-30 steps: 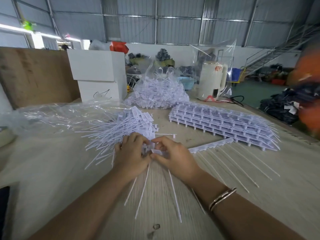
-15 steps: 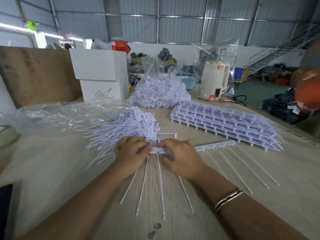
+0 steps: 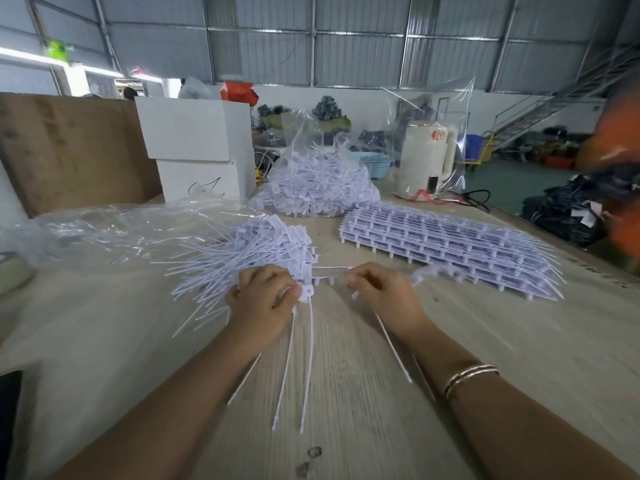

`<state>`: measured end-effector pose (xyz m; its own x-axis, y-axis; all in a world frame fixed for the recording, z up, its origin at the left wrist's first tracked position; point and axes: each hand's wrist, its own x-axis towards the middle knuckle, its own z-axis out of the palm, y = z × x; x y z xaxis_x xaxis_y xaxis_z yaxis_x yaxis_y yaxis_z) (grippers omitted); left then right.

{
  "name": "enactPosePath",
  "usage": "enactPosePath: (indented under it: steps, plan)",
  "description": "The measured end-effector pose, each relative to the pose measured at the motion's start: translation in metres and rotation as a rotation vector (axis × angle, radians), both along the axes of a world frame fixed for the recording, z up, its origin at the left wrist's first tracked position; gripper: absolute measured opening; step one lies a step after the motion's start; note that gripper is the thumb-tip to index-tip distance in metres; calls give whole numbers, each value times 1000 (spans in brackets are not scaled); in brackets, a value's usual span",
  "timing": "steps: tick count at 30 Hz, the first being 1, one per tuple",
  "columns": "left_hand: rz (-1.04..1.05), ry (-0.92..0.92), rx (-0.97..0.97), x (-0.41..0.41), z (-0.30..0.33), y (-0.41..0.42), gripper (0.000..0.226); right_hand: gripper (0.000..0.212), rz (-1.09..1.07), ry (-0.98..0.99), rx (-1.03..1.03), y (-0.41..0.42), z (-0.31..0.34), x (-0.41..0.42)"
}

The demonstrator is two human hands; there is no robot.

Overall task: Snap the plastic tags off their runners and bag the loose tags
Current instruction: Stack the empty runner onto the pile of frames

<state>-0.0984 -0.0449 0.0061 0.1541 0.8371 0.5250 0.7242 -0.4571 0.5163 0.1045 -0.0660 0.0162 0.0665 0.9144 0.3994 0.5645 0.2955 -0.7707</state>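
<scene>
Hands have pulled apart: left hand (image 3: 262, 304) fingers pinch snapped tags (image 3: 300, 355), right hand (image 3: 382, 295) pinches the runner (image 3: 437, 270), which runs off toward 2 o'clock.

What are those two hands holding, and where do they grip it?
The left hand pinches loose tags by their heads; the right hand grips the runner, its strips hanging down.
</scene>
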Motion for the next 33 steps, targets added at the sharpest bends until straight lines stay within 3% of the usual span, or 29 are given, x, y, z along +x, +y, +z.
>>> enactPosePath:
  steps: [4,8,11,15,18,22,28,33]
  plan:
    - [176,51,35,0,-3,3,10,22,18,-247,54,-6,-2,-14]
    - [192,76,156,1,1,-2,12,37,73,-405,142,-10,-1,-37]
    - [88,66,206,1,7,-9,21,41,99,-388,163,-13,-1,-42]
    - [-40,102,115,9,9,-13,48,49,130,-316,197,-15,0,-44]
    - [-117,24,3,9,4,-8,30,51,184,-341,208,-17,1,-46]
    - [-77,4,40,4,0,-3,24,41,148,-514,187,-17,6,-39]
    - [-39,142,90,0,2,-4,26,27,21,-708,71,-18,12,-20]
    - [-106,183,106,-4,6,-4,38,26,107,-577,69,-14,11,-17]
